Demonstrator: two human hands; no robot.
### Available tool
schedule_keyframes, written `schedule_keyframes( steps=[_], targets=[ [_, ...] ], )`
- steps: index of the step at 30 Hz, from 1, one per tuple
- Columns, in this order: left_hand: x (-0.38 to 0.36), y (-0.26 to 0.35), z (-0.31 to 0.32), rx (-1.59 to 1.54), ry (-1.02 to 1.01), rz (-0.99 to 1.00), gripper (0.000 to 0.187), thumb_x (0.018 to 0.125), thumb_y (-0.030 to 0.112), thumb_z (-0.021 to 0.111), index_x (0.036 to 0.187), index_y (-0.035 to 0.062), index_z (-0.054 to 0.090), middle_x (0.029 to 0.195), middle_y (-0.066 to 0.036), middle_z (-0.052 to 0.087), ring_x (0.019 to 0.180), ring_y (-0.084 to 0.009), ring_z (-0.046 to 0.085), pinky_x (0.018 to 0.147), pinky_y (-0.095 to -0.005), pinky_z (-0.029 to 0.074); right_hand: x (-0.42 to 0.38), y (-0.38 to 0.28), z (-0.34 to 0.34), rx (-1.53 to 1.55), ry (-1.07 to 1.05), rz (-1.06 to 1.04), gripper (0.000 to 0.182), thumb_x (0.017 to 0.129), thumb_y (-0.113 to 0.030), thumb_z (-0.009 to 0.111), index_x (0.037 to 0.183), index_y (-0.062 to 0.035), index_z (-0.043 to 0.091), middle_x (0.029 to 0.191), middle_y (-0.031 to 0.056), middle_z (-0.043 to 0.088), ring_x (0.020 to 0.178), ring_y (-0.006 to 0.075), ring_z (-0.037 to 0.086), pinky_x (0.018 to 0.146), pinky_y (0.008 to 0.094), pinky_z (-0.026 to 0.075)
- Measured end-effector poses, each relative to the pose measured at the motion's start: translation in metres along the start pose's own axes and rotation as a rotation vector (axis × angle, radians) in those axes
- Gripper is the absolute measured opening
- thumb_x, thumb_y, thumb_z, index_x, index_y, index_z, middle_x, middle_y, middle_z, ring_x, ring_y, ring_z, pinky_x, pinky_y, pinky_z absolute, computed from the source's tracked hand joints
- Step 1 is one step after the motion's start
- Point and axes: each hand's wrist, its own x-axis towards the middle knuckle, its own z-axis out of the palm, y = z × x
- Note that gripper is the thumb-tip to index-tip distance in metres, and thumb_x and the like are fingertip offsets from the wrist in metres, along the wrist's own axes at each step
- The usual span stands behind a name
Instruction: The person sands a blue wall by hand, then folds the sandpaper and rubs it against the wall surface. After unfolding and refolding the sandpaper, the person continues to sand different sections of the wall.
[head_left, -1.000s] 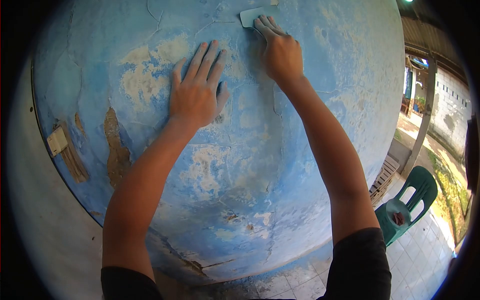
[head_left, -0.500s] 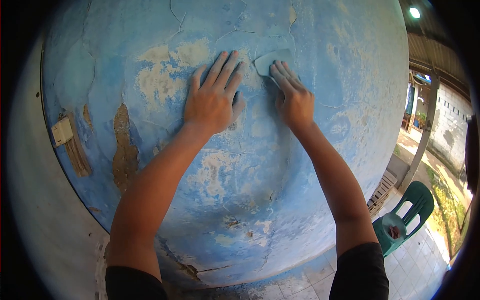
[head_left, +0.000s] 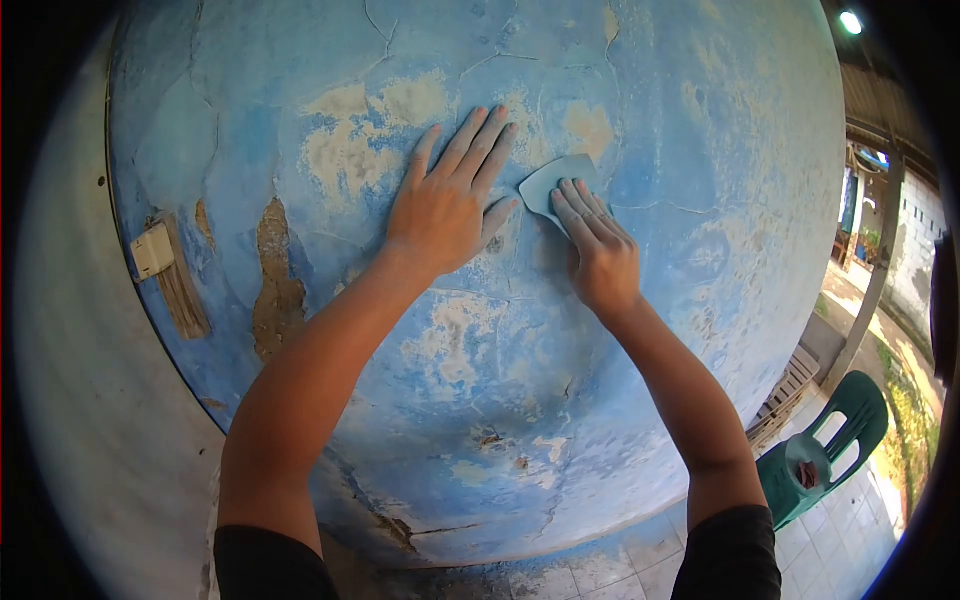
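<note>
A blue painted wall (head_left: 640, 290) fills most of the head view, its paint worn, cracked and flaking. My left hand (head_left: 445, 205) lies flat on it with fingers spread, holding nothing, just right of a pale worn patch (head_left: 345, 150). To the right of that hand, my right hand (head_left: 605, 255) presses a bluish-grey sheet of sandpaper (head_left: 548, 184) to the wall under its fingertips. The sheet's left edge curls away a little. My right thumb is mostly hidden behind the hand. Bluish dust coats the fingers of both hands.
At the left, a cream switch box (head_left: 152, 250) sits on a wooden strip (head_left: 185, 300), near a gouge of bare plaster (head_left: 275, 285). A green plastic chair (head_left: 855, 410) with a clear bag on it stands at lower right. Dust lies on the tiled floor (head_left: 600, 570).
My right hand has slid the sandpaper down the wall. My left hand stays flat at about the same spot. The whole view has shifted slightly, so the wall appears further right.
</note>
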Motion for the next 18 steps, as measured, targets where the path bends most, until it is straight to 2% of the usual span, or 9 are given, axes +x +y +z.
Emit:
schedule_keyframes(
  steps=[5,6,10,12,13,15,16,18],
  targets=[
    [0.004,0.0,-0.001,0.044,-0.018,-0.003,0.082,0.106,0.053,0.061,0.172,0.0153,0.032,0.179,-0.004,0.029,0.165,-0.0227,0.026,0.133,-0.0511,0.018,0.08,0.045,0.014,-0.089,0.182,0.023,0.043,0.091,0.006,0.067,0.13,-0.0082,0.076,0.142,0.0125,0.072,0.136,0.0309,0.066,0.114,0.0443,0.056],
    [0.002,0.002,-0.001,0.056,-0.025,0.004,0.083,0.106,0.053,0.062,0.172,0.0152,0.031,0.18,-0.004,0.029,0.165,-0.0228,0.026,0.133,-0.051,0.019,0.091,0.049,0.017,-0.082,0.166,0.03,0.043,0.091,0.006,0.067,0.13,-0.0082,0.076,0.142,0.0125,0.072,0.136,0.0309,0.066,0.114,0.0443,0.056],
    [0.003,0.001,-0.002,0.019,-0.019,0.024,0.082,0.106,0.052,0.062,0.173,0.0153,0.031,0.18,-0.005,0.028,0.165,-0.0234,0.026,0.133,-0.0521,0.019,0.095,0.055,0.016,-0.038,0.22,0.081,0.042,0.092,0.007,0.065,0.13,-0.0078,0.076,0.143,0.014,0.071,0.136,0.0329,0.065,0.114,0.0448,0.055],
    [0.003,-0.005,-0.005,0.055,-0.062,0.041,0.1,0.097,0.063,0.07,0.173,0.0146,0.028,0.18,-0.005,0.026,0.166,-0.0238,0.023,0.135,-0.0535,0.017,0.075,0.043,0.013,-0.044,0.226,0.082,0.04,0.094,0.005,0.066,0.131,-0.0055,0.075,0.144,0.0151,0.07,0.137,0.035,0.064,0.117,0.0456,0.054],
    [0.004,-0.008,-0.01,0.054,-0.055,0.047,0.1,0.097,0.063,0.07,0.173,0.0146,0.028,0.18,-0.005,0.026,0.166,-0.0238,0.023,0.135,-0.0535,0.017,0.057,0.033,0.011,-0.037,0.168,0.092,0.042,0.094,0.005,0.067,0.134,-0.0036,0.074,0.146,0.0158,0.069,0.14,0.0352,0.062,0.119,0.0462,0.052],
    [0.005,-0.011,-0.023,-0.057,-0.174,0.057,0.129,0.077,0.076,0.081,0.174,0.0127,0.024,0.181,-0.005,0.024,0.167,-0.0248,0.019,0.136,-0.0558,0.014,0.019,0.013,0.008,0.017,0.079,0.067,0.045,0.092,0.008,0.067,0.135,-0.0031,0.074,0.146,0.0175,0.068,0.141,0.0351,0.062,0.12,0.0477,0.051],
    [0.007,-0.012,-0.024,-0.057,-0.164,0.055,0.129,0.077,0.076,0.081,0.174,0.0127,0.024,0.181,-0.005,0.024,0.167,-0.0248,0.019,0.136,-0.0558,0.014,0.005,0.0,0.0,0.023,0.029,0.056,0.046,0.091,0.009,0.067,0.134,-0.0035,0.074,0.145,0.0174,0.069,0.14,0.035,0.063,0.119,0.0472,0.052],
    [0.009,-0.012,-0.023,-0.059,-0.202,0.073,0.151,0.058,0.082,0.088,0.174,0.0112,0.022,0.181,-0.004,0.022,0.168,-0.0258,0.016,0.136,-0.0586,0.011,-0.001,-0.004,-0.004,0.028,-0.022,0.047,0.046,0.09,0.01,0.067,0.134,-0.0038,0.074,0.144,0.0173,0.07,0.139,0.0348,0.064,0.119,0.0467,0.053]
  ],
)
